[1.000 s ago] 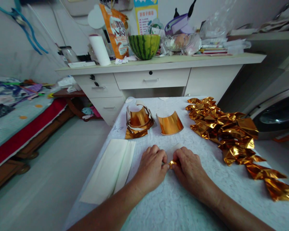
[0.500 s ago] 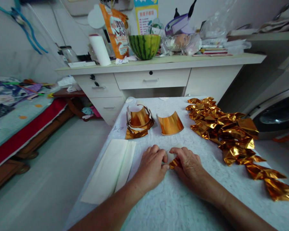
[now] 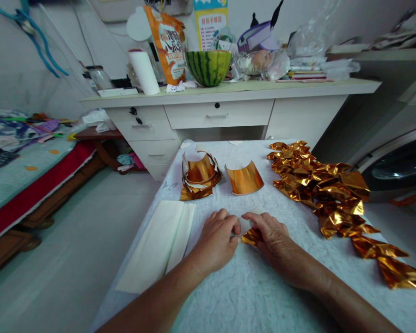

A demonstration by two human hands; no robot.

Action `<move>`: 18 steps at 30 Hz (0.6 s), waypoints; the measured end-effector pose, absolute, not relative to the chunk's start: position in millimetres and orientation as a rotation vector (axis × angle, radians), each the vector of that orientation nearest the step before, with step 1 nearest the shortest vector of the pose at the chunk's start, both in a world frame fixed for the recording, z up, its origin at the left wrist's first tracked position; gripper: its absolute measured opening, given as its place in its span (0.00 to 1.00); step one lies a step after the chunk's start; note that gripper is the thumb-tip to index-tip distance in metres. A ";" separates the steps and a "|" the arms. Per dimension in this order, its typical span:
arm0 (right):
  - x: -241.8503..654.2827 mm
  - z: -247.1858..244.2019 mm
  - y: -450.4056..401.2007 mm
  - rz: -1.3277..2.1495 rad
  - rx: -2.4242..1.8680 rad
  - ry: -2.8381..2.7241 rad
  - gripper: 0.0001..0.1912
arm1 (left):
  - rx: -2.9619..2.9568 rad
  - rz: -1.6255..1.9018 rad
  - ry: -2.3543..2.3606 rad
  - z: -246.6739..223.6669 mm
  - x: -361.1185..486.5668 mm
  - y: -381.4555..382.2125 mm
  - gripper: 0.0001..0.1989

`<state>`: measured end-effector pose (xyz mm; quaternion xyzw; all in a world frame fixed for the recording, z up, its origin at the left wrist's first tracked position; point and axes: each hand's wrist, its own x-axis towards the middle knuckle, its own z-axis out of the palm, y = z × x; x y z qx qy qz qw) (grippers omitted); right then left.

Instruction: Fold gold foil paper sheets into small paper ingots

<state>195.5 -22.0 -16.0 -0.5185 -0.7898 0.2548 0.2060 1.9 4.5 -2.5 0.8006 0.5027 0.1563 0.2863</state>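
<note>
Gold foil piece (image 3: 250,237), creased to a point at its left end, sits at the cloth-covered table's (image 3: 225,296) surface between two bare hands. Forearms (image 3: 182,282) slant inward from both lower corners, backs of the hands upward. The right hand (image 3: 275,240) grips the foil — index finger arched above it. The left hand's (image 3: 219,238) fingers curl under, thumb tip at the foil's point — whether it pinches, one cannot tell.
</note>
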 end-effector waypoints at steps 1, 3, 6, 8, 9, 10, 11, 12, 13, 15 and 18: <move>197.1 -14.4 -22.3 0.738 -1.423 -2.181 0.35 | 2.136 0.412 1.339 -1.7 1.7 4.7 0.07; 200.7 -10.6 -22.0 0.839 -1.388 -2.119 0.34 | 2.133 0.394 1.337 -0.3 1.4 4.8 0.07; 206.4 -6.6 -18.0 1.023 -1.365 -1.912 0.25 | 2.141 0.372 1.342 0.3 1.5 4.7 0.08; 210.0 -7.3 -12.7 1.026 -1.390 -1.753 0.17 | 2.144 0.381 1.347 -0.5 2.0 4.1 0.09; 211.6 -8.8 -9.8 0.967 -1.427 -1.702 0.14 | 2.143 0.392 1.351 -1.1 2.4 3.5 0.10; 213.2 -11.1 -6.9 0.879 -1.483 -1.690 0.11 | 2.141 0.405 1.358 -1.6 3.0 2.8 0.10; 214.6 -13.8 -4.3 0.769 -1.543 -1.700 0.09 | 2.138 0.417 1.367 -2.1 3.7 2.0 0.10; 215.7 -16.8 -2.2 0.643 -1.583 -1.729 0.08 | 2.135 0.426 1.379 -2.5 4.6 1.2 0.10; 216.4 -19.8 -0.6 0.535 -1.605 -1.781 0.09 | 2.129 0.433 1.393 -2.7 5.6 0.4 0.09; 216.8 -24.6 0.8 0.373 -1.637 -1.881 0.11 | 2.118 0.445 1.420 -3.0 7.5 -0.6 0.06; 215.0 -27.1 0.2 0.271 -1.713 -1.992 0.14 | 2.112 0.474 1.433 -3.3 9.6 -0.5 0.04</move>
